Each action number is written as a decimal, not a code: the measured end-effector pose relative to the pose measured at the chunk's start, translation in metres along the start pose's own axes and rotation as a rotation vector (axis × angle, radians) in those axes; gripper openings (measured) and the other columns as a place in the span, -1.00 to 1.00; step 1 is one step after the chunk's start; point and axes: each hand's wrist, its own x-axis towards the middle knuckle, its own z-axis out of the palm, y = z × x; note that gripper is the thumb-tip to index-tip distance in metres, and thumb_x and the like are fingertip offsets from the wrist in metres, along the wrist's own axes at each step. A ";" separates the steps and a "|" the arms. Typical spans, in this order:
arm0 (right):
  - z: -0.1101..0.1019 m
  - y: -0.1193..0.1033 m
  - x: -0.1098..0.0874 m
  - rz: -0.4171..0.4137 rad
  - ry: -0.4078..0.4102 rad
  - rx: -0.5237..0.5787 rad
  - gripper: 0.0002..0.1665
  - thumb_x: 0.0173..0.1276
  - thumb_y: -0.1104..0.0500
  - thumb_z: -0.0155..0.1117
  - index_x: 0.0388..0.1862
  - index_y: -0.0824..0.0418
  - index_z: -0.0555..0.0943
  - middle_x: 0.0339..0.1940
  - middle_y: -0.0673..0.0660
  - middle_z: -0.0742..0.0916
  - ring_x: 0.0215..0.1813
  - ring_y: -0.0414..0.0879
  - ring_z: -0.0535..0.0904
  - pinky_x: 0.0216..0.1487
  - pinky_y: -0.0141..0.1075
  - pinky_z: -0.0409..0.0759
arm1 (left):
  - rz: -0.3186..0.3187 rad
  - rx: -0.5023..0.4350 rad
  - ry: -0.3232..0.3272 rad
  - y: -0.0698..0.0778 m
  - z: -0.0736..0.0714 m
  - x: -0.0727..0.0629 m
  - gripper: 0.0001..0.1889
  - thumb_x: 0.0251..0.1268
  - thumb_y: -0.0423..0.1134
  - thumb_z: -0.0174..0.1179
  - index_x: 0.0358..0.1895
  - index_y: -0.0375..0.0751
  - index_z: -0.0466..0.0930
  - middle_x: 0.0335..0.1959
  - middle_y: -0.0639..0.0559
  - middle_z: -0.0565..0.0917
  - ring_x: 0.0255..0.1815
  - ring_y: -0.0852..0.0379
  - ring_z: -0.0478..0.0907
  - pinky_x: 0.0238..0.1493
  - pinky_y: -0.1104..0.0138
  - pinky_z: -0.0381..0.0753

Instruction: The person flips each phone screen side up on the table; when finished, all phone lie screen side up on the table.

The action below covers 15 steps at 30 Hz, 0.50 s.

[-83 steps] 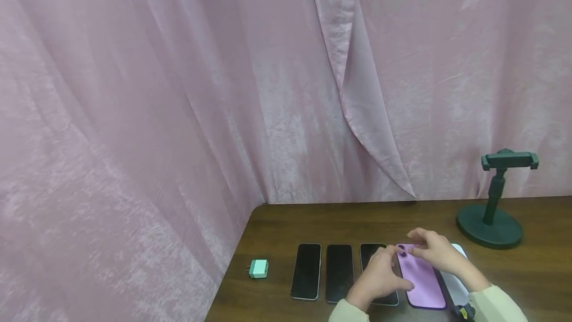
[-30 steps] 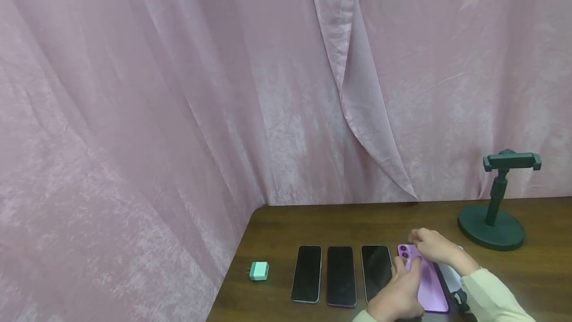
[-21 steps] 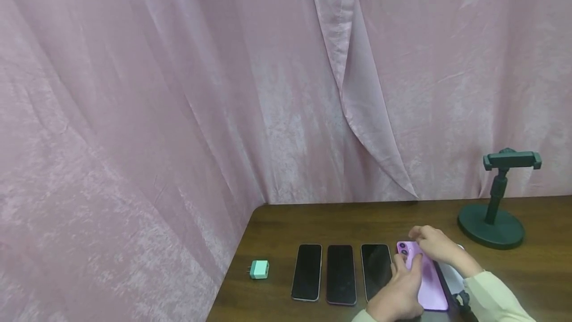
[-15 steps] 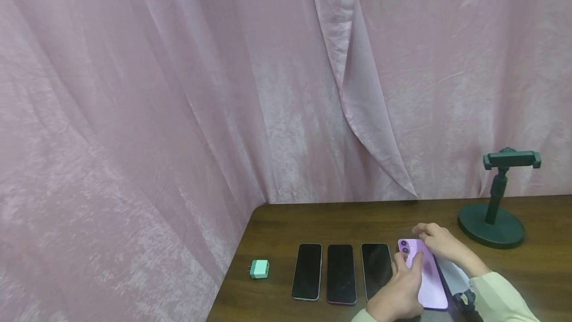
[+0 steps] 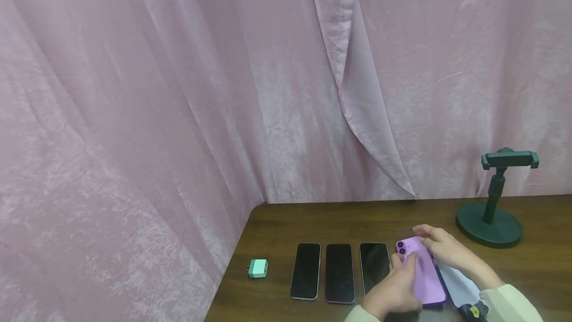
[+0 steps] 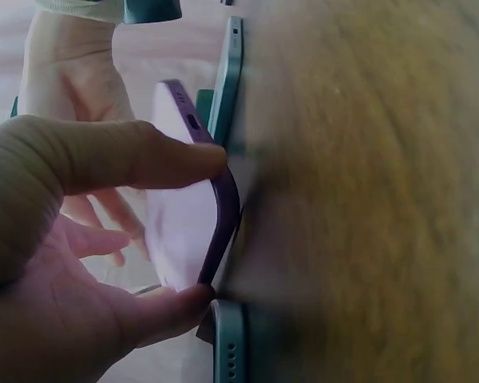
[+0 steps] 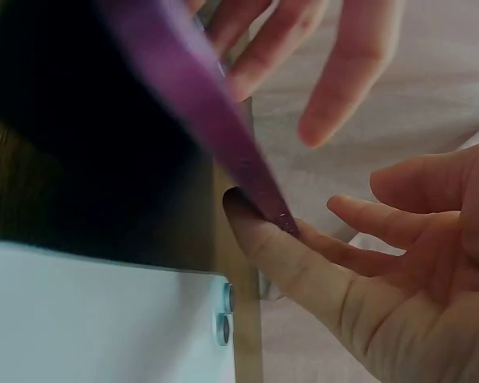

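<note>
Head view: both hands (image 5: 395, 286) pinch smooth purple phone (image 5: 427, 278) (tilted, rounded corners) over grained wooden table (image 5: 321, 225).

The charger plug (image 5: 257, 268), first phone (image 5: 306, 271), second phone (image 5: 339, 274) and third phone (image 5: 374, 265) lie left to right on the table (image 5: 348, 222). The held phone (image 5: 430, 284), between left hand (image 5: 395, 287) and right hand (image 5: 449, 248), is left of the fourth phone (image 5: 459, 284). The phone stand (image 5: 489, 225) stands behind, farther right; the curtain (image 5: 223, 88) hangs behind the table
</note>
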 end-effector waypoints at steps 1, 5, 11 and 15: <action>0.000 -0.001 -0.001 -0.007 -0.004 0.007 -0.56 0.49 0.42 -0.06 0.26 0.68 0.34 0.21 0.71 0.46 0.17 0.55 0.47 -0.24 -0.03 0.68 | -0.005 -0.011 0.000 0.000 -0.001 0.000 0.15 -0.44 -0.33 0.68 0.43 0.08 0.24 0.17 -0.04 0.33 0.09 0.23 0.43 -0.16 0.52 0.53; -0.001 -0.003 -0.003 -0.010 -0.013 0.033 -0.53 0.48 0.43 -0.06 0.29 0.69 0.30 0.26 0.73 0.40 0.26 0.66 0.34 -0.20 0.08 0.69 | -0.004 -0.041 -0.004 0.000 -0.002 0.000 0.11 -0.44 -0.33 0.70 0.39 0.10 0.29 0.15 -0.02 0.35 0.04 0.27 0.45 -0.14 0.51 0.53; -0.003 0.001 -0.006 -0.051 -0.017 0.011 -0.45 0.29 0.53 0.08 0.26 0.70 0.32 0.24 0.73 0.41 0.14 0.61 0.48 -0.23 -0.02 0.70 | -0.008 -0.026 -0.015 0.001 -0.002 0.001 0.08 -0.41 -0.29 0.70 0.38 0.12 0.33 0.17 0.01 0.35 0.02 0.28 0.45 -0.15 0.51 0.52; -0.005 0.002 -0.006 -0.099 -0.013 -0.060 -0.30 0.01 0.59 0.23 0.23 0.68 0.37 0.20 0.74 0.44 -0.03 0.53 0.61 -0.32 -0.15 0.68 | 0.002 -0.010 -0.036 0.001 -0.002 0.002 0.04 -0.36 -0.26 0.69 0.38 0.12 0.34 0.18 0.03 0.36 0.04 0.28 0.44 -0.16 0.49 0.52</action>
